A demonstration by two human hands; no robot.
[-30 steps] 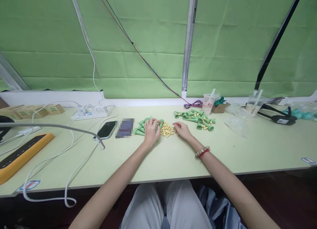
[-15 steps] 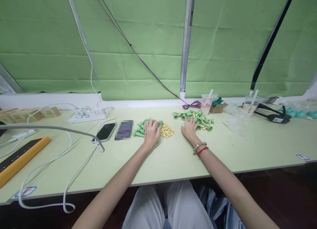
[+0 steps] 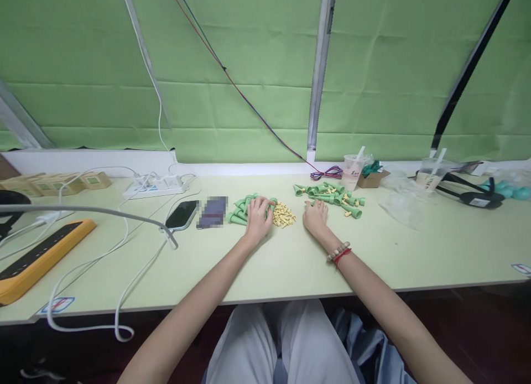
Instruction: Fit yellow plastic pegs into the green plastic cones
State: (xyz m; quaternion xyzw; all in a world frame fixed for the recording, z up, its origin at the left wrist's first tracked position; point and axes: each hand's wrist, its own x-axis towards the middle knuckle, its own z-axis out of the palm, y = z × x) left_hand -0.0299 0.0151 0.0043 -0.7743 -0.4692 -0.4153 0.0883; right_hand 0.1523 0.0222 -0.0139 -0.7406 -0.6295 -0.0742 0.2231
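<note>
— What are your hands on?

— Your left hand (image 3: pixel 258 218) lies palm down, fingers spread over the pile of green plastic cone-shaped caps (image 3: pixel 243 209). Small yellow plastic pieces (image 3: pixel 283 214) lie just right of it.

— And the right?

— Your right hand (image 3: pixel 315 219) rests flat, fingers loosely open and holding nothing, near the far pile of green cones (image 3: pixel 332 195) on the pale matte table (image 3: pixel 290 262).

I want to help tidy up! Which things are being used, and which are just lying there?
In use:
green plastic cones under the left hand
small yellow plastic pieces
green cones by the right hand

Lying about:
black smartphone
white power strip
clear plastic cup
</note>
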